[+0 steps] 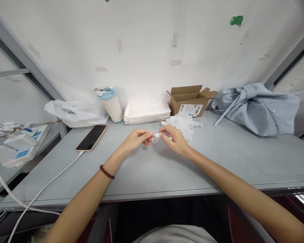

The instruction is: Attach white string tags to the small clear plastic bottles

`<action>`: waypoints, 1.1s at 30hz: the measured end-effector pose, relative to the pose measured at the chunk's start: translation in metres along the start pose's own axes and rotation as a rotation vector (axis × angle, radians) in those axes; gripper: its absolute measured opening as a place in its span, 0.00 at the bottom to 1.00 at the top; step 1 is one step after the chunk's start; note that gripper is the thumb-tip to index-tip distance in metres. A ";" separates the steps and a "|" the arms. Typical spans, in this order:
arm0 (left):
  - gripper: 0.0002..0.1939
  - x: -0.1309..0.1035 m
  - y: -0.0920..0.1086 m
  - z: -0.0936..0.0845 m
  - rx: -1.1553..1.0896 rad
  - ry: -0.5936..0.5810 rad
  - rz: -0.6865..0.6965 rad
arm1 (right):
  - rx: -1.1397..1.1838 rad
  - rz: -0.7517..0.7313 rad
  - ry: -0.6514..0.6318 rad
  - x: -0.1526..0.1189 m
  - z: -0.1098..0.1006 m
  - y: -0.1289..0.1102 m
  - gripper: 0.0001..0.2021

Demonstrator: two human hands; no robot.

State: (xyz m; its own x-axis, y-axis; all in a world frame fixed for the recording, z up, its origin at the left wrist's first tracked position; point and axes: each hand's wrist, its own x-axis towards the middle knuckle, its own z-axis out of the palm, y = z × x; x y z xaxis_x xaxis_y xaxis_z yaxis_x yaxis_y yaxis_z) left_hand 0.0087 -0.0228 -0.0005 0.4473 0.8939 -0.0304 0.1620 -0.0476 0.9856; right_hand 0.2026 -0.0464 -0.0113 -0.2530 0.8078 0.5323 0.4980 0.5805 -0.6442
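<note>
Over the middle of the grey table, my left hand (138, 138) is closed, its thumb and fingertips pinched on a thin white string (155, 141) that curves in a small loop. Close beside it, my right hand (174, 139) grips a small white tube-like piece (157, 135) between thumb and fingers. The two sets of fingertips are nearly touching, and the far end of the piece is partly covered by my right fingers. Just behind my right hand lies a loose pile of similar white pieces (184, 122), some with thin strings.
Along the wall stand a white plastic bag (76, 113), a tumbler with a blue lid (112, 105), a stack of white paper packets (147, 114), an open cardboard box (190, 101) and a grey-blue cloth bag (258, 109). A phone (92, 137) charges by a white cable (53, 179) at left.
</note>
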 end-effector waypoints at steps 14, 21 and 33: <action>0.15 -0.005 -0.003 0.010 0.057 -0.038 -0.019 | 0.020 0.009 -0.087 -0.005 0.002 0.005 0.06; 0.15 0.004 0.006 -0.020 0.079 0.126 0.011 | -0.150 -0.105 0.011 0.006 -0.002 0.024 0.14; 0.13 0.000 0.003 -0.082 0.288 0.246 -0.230 | -0.591 -0.095 -0.184 0.010 -0.004 0.052 0.11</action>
State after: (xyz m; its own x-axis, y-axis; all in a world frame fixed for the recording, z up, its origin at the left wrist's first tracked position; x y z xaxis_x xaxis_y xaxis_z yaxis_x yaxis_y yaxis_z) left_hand -0.0628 0.0133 0.0159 0.1535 0.9736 -0.1689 0.4868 0.0742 0.8703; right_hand 0.2298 -0.0089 -0.0372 -0.4316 0.7901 0.4352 0.8275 0.5389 -0.1577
